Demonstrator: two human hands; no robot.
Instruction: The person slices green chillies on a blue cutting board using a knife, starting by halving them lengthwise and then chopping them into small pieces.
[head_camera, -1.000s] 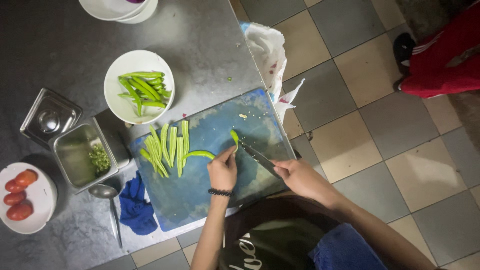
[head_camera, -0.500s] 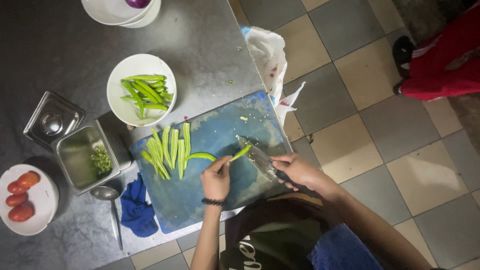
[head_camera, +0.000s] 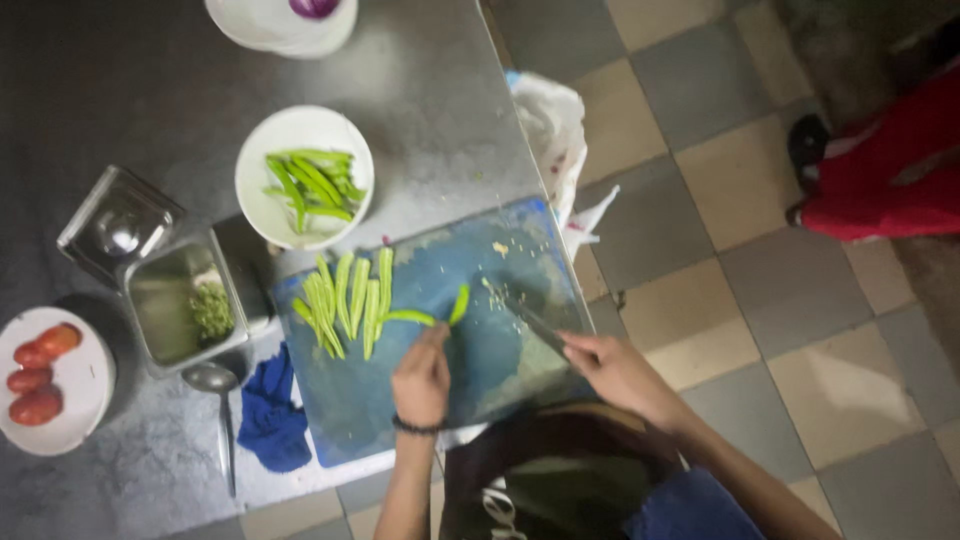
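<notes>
Left hand (head_camera: 422, 378) shifted left, fingertips on green chilli (head_camera: 459, 304), right hand (head_camera: 615, 368) gripping knife (head_camera: 525, 316)

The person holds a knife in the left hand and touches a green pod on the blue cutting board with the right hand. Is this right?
Not quite: the head view shows the hands reversed. The right hand holds the knife, and the left hand touches the green pod on the blue cutting board.

left hand (head_camera: 422, 378) fingers pinched, palm down | right hand (head_camera: 620, 372) fisted, gripping
</notes>
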